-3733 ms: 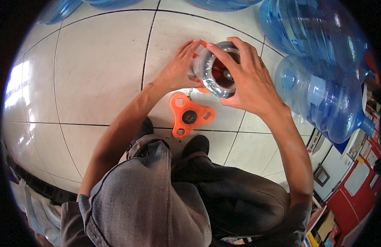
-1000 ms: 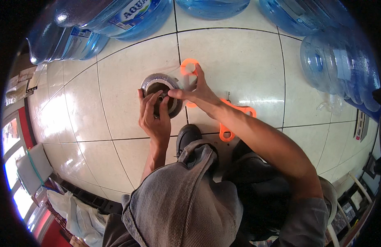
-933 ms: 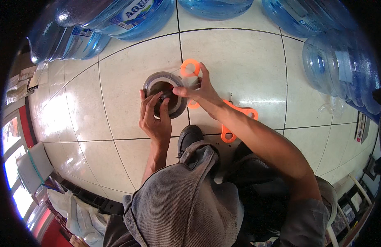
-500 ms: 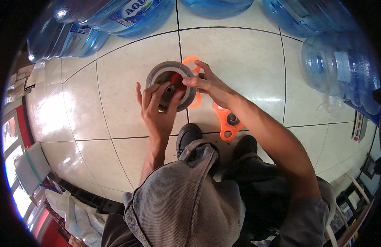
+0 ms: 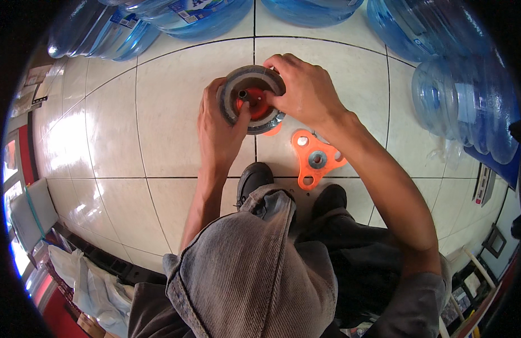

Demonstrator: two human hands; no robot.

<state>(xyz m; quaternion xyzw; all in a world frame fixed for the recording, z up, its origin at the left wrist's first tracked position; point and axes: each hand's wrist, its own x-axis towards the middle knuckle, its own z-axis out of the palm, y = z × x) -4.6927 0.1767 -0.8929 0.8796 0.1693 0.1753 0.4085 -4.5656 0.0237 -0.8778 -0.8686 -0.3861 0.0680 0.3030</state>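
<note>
Roll [image 5: 250,73] farther right, between both grips [image 5: 220,124] [image 5: 308,93]

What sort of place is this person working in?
Possibly a small shop or its storeroom: large translucent blue plastic jugs line the edges of a glossy pale tiled floor, and whitish plastic bags show at lower left.

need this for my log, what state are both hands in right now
Left hand: closed on the left side of the hollow roll, thumb inside.
Right hand: closed on the roll's right side.
</note>
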